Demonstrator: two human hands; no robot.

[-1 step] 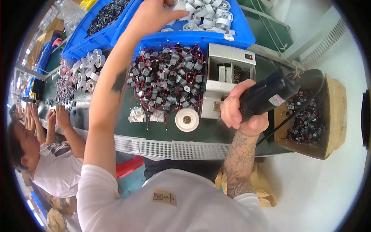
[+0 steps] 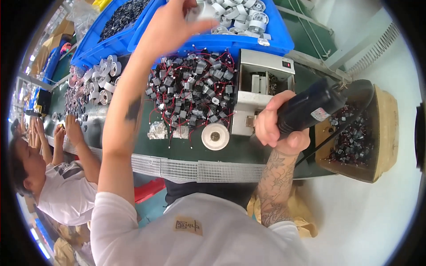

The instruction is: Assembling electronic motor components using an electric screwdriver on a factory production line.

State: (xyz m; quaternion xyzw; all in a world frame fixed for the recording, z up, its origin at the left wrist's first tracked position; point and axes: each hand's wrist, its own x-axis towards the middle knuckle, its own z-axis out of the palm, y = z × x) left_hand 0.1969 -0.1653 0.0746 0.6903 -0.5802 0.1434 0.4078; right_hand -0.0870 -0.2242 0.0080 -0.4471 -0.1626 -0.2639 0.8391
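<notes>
A: Near first. Right hand (image 2: 280, 126) is wrapped tight round a black cylindrical power tool (image 2: 310, 108), held over the right end of the green bench (image 2: 230, 153). Grip closed on the tool.

B: Tool axis?

A: Long axis runs from lower left to upper right in the head view. The butt sits in the fist and the far end points up and right, toward the cardboard box (image 2: 377, 133) of small dark parts. Which end carries the bit, I can't tell.

B: Left hand?

A: Left hand (image 2: 171, 29) reaches far forward, arm stretched up the frame, over the rim of the blue bin (image 2: 275, 42) of white plastic spools. Fingers are pinched on a small white spool (image 2: 202, 11). Blurry, but it looks gripped.

B: So which way does the spool lie from the tool?

A: Well apart: far and left of the right fist. Between them are the heap of black parts with red wires (image 2: 191, 93) and a grey box fixture (image 2: 262, 88). The left hand has it; the right is nowhere near.

B: Spool's axis?

A: Can't tell, too blurred.

B: Anything else?

A: A round white disc (image 2: 215, 136) on the bench just left of the right fist. A co-worker's hands (image 2: 71, 131) at far left.
</notes>
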